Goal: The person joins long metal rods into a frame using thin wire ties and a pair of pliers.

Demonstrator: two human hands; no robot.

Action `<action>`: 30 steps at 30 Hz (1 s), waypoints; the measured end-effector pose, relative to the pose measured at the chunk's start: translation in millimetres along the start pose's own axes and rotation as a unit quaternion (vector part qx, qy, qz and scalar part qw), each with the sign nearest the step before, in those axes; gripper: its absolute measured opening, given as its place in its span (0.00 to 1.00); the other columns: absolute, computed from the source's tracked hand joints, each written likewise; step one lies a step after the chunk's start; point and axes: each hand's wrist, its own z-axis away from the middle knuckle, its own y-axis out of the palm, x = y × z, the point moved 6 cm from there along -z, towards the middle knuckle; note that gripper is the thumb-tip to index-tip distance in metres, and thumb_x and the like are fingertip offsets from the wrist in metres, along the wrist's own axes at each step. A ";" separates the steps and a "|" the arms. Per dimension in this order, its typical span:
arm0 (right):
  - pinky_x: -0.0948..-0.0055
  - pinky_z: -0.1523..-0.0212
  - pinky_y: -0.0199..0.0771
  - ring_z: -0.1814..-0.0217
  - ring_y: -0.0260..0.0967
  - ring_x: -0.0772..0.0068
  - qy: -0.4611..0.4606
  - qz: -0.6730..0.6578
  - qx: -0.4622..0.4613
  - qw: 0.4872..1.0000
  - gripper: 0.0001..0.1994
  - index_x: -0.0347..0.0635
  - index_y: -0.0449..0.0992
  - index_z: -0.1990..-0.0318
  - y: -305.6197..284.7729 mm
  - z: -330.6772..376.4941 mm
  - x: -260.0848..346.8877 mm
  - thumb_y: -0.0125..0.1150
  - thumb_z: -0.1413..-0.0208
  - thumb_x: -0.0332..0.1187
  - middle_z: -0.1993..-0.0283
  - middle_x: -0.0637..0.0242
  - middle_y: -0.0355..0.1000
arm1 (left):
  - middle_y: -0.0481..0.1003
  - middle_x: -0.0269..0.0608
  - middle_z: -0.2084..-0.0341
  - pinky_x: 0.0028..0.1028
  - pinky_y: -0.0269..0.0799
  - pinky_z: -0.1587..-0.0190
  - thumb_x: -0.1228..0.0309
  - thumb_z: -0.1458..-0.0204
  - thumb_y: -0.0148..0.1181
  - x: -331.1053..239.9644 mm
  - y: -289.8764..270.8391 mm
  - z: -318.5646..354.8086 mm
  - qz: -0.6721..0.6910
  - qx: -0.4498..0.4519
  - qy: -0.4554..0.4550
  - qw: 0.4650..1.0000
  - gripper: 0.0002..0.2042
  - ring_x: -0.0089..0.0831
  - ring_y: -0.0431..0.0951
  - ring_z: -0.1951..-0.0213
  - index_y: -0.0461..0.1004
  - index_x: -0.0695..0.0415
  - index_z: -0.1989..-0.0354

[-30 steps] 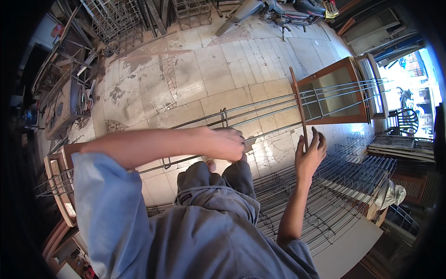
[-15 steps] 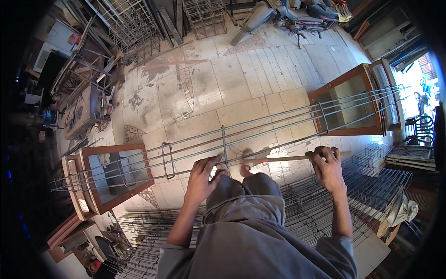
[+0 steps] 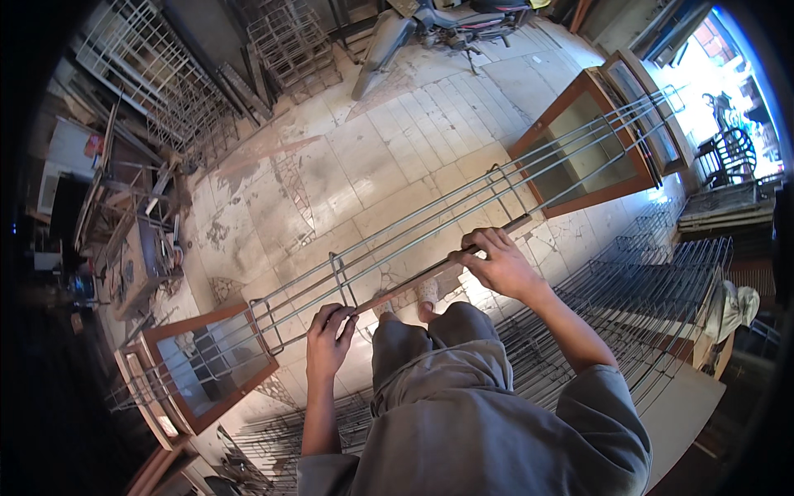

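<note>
A long cage of thin steel rods (image 3: 405,238) with bent wire stirrups (image 3: 339,279) lies in front of me, slanting up to the right. My left hand (image 3: 328,341) curls its fingers over the cage's near rod, just left of one stirrup. The left end of a slim brown wooden stick (image 3: 413,283) comes up against that hand's thumb. My right hand (image 3: 499,263) is closed over the stick farther right, its thumb beneath. The stick runs along the near rod, and part of the rod is hidden by it and my fingers.
Two wooden cabinets with glass panels, left (image 3: 207,368) and right (image 3: 587,140), bear the cage's ends. Many finished wire cages (image 3: 628,298) are stacked close on my right. Beyond the tiled floor (image 3: 364,182) stand a motorcycle (image 3: 451,25), steel frames (image 3: 294,45) and a cluttered bench (image 3: 136,269).
The stick and my right hand have moved left, bringing the stick alongside the near rod. My left hand now grips farther left. The view has shifted and turned.
</note>
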 end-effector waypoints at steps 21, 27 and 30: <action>0.58 0.40 0.66 0.46 0.70 0.63 -0.044 0.009 -0.037 0.998 0.18 0.55 0.78 0.49 4.4 -5.1 3.1 0.63 0.49 0.30 0.51 0.68 0.70 | 0.78 0.41 0.61 0.29 0.77 0.65 0.75 0.53 0.72 -1.3 -3.7 -15.2 0.047 0.096 -0.019 0.994 0.15 0.32 0.79 0.71 0.79 0.58 0.55; 0.57 0.44 0.68 0.50 0.71 0.65 -0.055 0.020 -0.049 0.997 0.16 0.54 0.78 0.51 -2.4 -10.8 12.3 0.63 0.49 0.29 0.54 0.69 0.71 | 0.82 0.39 0.67 0.33 0.77 0.67 0.69 0.48 0.68 15.7 1.3 -20.1 0.030 0.166 -0.023 0.985 0.10 0.37 0.81 0.71 0.80 0.56 0.58; 0.57 0.44 0.68 0.51 0.71 0.65 -0.057 0.021 -0.041 0.997 0.16 0.54 0.77 0.50 -1.5 -9.6 10.8 0.62 0.48 0.29 0.54 0.69 0.71 | 0.82 0.39 0.67 0.32 0.77 0.67 0.69 0.49 0.68 21.7 6.6 -14.7 0.016 0.168 -0.045 0.985 0.10 0.38 0.81 0.71 0.79 0.56 0.59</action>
